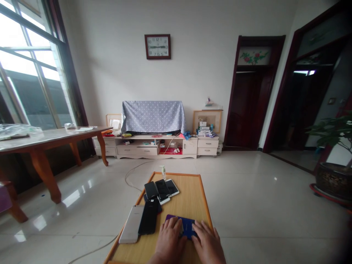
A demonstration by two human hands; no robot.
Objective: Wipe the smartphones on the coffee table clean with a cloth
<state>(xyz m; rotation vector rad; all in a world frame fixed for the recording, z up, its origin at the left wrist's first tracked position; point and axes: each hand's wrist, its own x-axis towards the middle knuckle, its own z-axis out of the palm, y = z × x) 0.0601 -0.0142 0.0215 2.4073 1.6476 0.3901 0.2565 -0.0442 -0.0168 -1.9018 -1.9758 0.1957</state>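
A blue-purple phone point(187, 228) lies flat, back side up, near the front right of the small wooden table point(189, 187). My left hand point(170, 238) rests over its left part, fingers spread on it and covering much of that end. At the phone's right end my right hand point(207, 240) touches it with fingers apart. To the left lie a white phone point(132, 224) and a black phone point(149, 217), side by side. Farther back, several more phones point(162, 189) overlap in a loose pile. Behind them stands a small pump bottle point(164, 172).
A larger table point(55, 137) with plastic bags stands at the left by the window. Across the floor is a low white cabinet point(137, 150) under a polka-dot cloth point(154, 116). A potted plant point(334, 179) is at the right. A cable point(96, 252) runs along the floor.
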